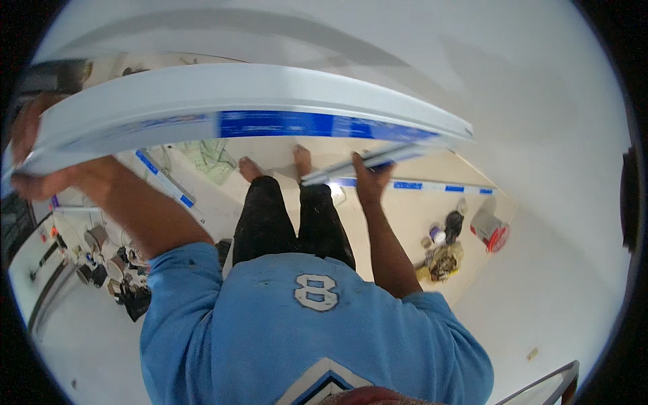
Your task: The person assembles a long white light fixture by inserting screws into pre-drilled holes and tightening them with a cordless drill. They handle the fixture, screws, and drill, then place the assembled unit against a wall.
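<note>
A long white frame (290, 91) with strips of blue protective film along its edge spans the view in front of me at upper height. Its left end is in my left hand (37, 148), with the fingers wrapped round it, somewhat blurred. From the frame's right end a narrower white bar (337, 170) runs back at an angle toward me; I cannot tell whether the two are joined. My right hand (371, 179) is closed round this bar, thumb on the near side. The fingers' far side is hidden.
On the floor lie a white strip with blue film (164, 179) and a green-patterned sheet (210, 160). A white-and-red bucket (491, 229), a black bag (453, 224) and a crumpled plastic bag (444, 262) stand by the right wall. Mixed clutter (115, 266) lies at left.
</note>
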Action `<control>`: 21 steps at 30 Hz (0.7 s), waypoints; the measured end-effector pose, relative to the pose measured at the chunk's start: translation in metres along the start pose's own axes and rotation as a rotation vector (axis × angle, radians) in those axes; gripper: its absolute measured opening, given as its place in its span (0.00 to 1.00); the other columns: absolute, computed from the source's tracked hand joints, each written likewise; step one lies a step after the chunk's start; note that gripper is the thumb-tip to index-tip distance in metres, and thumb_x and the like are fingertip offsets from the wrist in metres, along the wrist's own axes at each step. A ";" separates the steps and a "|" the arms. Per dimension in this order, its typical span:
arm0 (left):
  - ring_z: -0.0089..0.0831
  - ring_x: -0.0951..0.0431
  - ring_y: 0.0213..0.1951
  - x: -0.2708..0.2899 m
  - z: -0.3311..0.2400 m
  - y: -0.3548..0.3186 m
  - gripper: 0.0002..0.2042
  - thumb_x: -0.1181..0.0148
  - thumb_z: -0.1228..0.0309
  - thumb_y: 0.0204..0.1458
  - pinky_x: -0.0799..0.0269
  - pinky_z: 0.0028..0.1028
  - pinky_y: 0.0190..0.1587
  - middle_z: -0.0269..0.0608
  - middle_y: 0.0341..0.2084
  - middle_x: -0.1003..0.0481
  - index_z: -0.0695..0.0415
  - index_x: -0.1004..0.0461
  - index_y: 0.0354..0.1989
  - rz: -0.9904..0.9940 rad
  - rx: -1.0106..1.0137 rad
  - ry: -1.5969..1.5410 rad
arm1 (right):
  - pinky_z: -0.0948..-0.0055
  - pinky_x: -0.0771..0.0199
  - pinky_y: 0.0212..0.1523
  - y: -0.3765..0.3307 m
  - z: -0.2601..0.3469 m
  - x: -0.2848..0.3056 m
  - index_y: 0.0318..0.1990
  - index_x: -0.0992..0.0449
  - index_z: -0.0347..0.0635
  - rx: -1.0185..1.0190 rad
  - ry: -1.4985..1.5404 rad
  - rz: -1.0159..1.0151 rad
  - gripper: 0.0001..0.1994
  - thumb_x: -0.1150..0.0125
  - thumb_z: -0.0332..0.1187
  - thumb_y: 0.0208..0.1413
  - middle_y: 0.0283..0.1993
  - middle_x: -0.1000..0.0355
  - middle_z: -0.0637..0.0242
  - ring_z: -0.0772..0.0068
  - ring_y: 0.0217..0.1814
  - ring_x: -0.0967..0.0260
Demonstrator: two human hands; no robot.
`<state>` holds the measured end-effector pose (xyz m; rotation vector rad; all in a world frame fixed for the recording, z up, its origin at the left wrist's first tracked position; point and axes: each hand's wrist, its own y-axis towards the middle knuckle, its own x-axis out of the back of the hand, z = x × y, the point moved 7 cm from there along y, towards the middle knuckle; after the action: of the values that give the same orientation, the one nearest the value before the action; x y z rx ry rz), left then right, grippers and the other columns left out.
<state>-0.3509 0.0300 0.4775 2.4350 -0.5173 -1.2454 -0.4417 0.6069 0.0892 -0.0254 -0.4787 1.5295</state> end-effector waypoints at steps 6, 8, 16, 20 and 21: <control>0.36 0.26 0.38 0.012 0.066 -0.092 0.23 0.42 0.51 0.62 0.31 0.41 0.47 0.41 0.33 0.26 0.52 0.29 0.59 0.221 0.305 -0.220 | 0.58 0.26 0.63 -0.010 -0.042 0.129 0.73 0.44 0.30 -0.074 -0.057 0.032 0.41 0.26 0.24 0.56 0.68 0.34 0.50 0.58 0.65 0.32; 0.39 0.21 0.36 0.006 0.083 -0.129 0.25 0.40 0.56 0.62 0.26 0.45 0.45 0.44 0.33 0.23 0.54 0.31 0.64 0.083 0.421 -0.348 | 0.57 0.32 0.69 -0.023 -0.030 0.160 0.74 0.46 0.32 0.002 -0.130 0.165 0.45 0.24 0.23 0.52 0.71 0.38 0.50 0.54 0.69 0.37; 0.43 0.17 0.34 0.123 0.151 -0.275 0.17 0.33 0.68 0.57 0.17 0.47 0.40 0.44 0.33 0.23 0.57 0.28 0.53 -0.575 0.895 -0.109 | 0.54 0.36 0.71 -0.043 -0.080 0.158 0.75 0.53 0.29 -0.269 -0.287 0.320 0.53 0.20 0.29 0.46 0.71 0.41 0.41 0.49 0.70 0.38; 0.39 0.17 0.30 0.206 0.171 -0.360 0.10 0.31 0.69 0.56 0.18 0.42 0.37 0.42 0.29 0.21 0.58 0.22 0.43 -0.751 0.968 0.141 | 0.54 0.35 0.69 -0.020 -0.063 0.089 0.73 0.51 0.29 -0.319 -0.321 0.431 0.50 0.21 0.31 0.47 0.69 0.40 0.42 0.49 0.68 0.37; 0.39 0.17 0.30 0.217 0.175 -0.375 0.10 0.30 0.69 0.55 0.19 0.41 0.36 0.43 0.29 0.20 0.59 0.21 0.41 -0.785 0.971 0.201 | 0.54 0.34 0.68 -0.011 -0.058 0.070 0.73 0.50 0.29 -0.320 -0.327 0.467 0.50 0.21 0.31 0.47 0.69 0.39 0.42 0.49 0.67 0.36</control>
<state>-0.3175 0.2280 0.0561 3.7885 -0.0626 -1.1009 -0.4151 0.6898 0.0598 -0.1452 -1.0318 1.9077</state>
